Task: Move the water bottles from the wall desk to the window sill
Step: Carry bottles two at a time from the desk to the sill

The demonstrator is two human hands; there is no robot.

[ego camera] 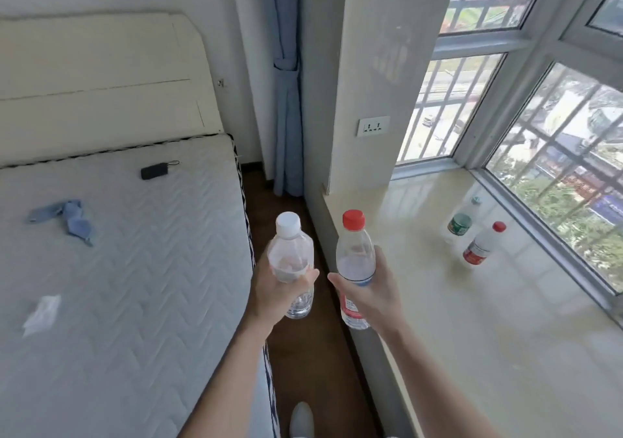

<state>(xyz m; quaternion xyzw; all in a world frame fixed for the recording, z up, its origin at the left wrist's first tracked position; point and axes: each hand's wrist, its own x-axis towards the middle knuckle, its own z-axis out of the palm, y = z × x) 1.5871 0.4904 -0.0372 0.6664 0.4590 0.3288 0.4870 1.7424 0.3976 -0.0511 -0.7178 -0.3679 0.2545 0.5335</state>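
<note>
The left hand grips a white-capped clear plastic bottle while the right hand grips a red-capped clear plastic bottle beside the glossy beige window sill.

A bare quilted mattress is pictured in a daylit bedroom, with a cream headboard set against the white wall behind it. A narrow strip of dark wooden floor is seen along the mattress's right edge, and a tied-back blue curtain is hung beyond its far right corner. Further right of the mattress, a wall socket is fitted to a pale pillar, past which barred windows are set above a glossy beige window sill. A small black object, a blue cloth and a crumpled white scrap are seen lying on the mattress.
</note>
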